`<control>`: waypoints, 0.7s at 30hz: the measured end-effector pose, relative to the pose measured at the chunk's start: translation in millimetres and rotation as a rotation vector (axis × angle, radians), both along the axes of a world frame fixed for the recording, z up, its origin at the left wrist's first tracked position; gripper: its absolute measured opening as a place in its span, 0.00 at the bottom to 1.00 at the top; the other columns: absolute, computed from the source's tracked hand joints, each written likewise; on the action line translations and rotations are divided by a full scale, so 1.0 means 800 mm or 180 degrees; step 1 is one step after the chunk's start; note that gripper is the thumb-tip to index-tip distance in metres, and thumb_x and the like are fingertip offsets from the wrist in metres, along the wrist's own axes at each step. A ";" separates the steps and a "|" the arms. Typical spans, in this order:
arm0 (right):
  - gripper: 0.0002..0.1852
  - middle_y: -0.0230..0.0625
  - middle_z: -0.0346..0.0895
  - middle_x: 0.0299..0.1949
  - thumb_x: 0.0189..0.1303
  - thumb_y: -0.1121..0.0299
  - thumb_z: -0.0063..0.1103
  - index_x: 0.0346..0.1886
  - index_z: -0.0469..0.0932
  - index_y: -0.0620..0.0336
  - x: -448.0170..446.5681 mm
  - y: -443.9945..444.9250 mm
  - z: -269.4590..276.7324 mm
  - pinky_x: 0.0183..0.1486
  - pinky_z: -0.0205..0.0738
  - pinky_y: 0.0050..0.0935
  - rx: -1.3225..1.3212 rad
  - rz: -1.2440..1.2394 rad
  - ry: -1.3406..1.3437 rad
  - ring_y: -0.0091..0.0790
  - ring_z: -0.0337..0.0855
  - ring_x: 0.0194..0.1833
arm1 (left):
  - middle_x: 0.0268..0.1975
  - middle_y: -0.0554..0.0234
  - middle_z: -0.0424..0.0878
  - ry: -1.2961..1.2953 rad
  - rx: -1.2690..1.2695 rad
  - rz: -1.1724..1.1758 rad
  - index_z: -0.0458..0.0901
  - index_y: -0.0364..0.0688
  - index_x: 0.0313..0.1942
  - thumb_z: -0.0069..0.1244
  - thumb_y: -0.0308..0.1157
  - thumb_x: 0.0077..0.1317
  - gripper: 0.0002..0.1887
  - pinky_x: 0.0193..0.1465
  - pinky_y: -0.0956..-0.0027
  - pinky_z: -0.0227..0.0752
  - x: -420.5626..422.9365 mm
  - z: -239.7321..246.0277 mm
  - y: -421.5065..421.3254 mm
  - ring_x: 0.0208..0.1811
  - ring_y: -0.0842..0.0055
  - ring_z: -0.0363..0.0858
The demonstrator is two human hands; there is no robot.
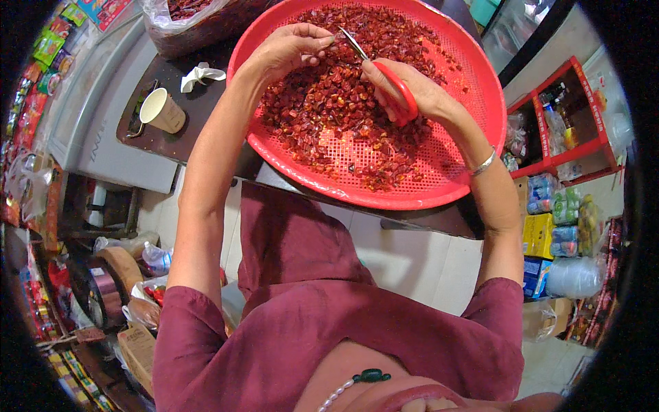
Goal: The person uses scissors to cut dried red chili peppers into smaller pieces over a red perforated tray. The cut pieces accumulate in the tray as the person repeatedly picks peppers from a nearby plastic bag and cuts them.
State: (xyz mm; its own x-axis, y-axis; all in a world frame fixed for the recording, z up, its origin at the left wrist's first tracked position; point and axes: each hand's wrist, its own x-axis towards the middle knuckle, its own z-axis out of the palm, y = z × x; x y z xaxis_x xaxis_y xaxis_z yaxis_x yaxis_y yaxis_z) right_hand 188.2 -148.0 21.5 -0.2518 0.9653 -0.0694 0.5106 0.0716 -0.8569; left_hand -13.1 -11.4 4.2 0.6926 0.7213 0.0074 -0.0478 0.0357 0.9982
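Observation:
A large round red plastic sieve tray [453, 175] holds a spread of cut dried red chili pieces [329, 103]. Over its right half, my right hand [406, 87] grips red-handled scissors [354, 44], their metal blades pointing up and left. My left hand [296, 49] is above the tray's upper left, thumb and forefinger brought close together near the blade tips. Whether a small chili piece is pinched there is too fine to tell. Bare perforated mesh shows at the tray's front and right.
The tray rests on a dark table [154, 144], overhanging its front edge. Left of it are a paper cup [162, 110], a crumpled tissue [202, 77] and a plastic-lined container [190, 31] of dried chilies. A red shelf [561, 154] and packaged goods [538, 234] stand right.

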 end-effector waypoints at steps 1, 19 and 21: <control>0.31 0.29 0.65 0.16 0.61 0.37 0.40 0.23 0.65 0.60 0.000 0.000 -0.001 0.19 0.67 0.25 0.0014 0.0002 -0.0001 0.25 0.71 0.16 | 0.33 0.69 0.78 -0.0004 -0.0016 0.0011 0.77 0.37 0.41 0.52 0.28 0.60 0.09 0.35 0.83 0.69 0.000 0.000 -0.001 0.31 0.86 0.74; 0.28 0.37 0.68 0.16 0.63 0.45 0.46 0.25 0.71 0.66 -0.011 -0.001 -0.004 0.25 0.68 0.31 0.0782 -0.0235 -0.0681 0.30 0.72 0.20 | 0.32 0.72 0.75 0.0202 0.0040 0.0064 0.76 0.39 0.41 0.51 0.29 0.62 0.08 0.37 0.82 0.69 0.006 -0.005 -0.001 0.31 0.86 0.72; 0.28 0.36 0.68 0.16 0.62 0.44 0.46 0.24 0.71 0.66 -0.011 -0.003 -0.003 0.23 0.67 0.30 0.0685 -0.0236 -0.0563 0.29 0.72 0.19 | 0.32 0.72 0.75 0.0225 0.0016 0.0049 0.76 0.39 0.41 0.51 0.29 0.62 0.08 0.37 0.82 0.70 0.005 -0.007 0.001 0.31 0.86 0.72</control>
State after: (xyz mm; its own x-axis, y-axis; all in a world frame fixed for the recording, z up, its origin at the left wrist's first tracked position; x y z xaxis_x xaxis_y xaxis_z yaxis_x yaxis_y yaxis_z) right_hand 179.1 -150.2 18.8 -0.1823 0.9779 0.1024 0.6613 0.1990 -0.7233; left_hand -8.8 -10.7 -1.6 0.6804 0.7319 -0.0374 0.0222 0.0305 0.9993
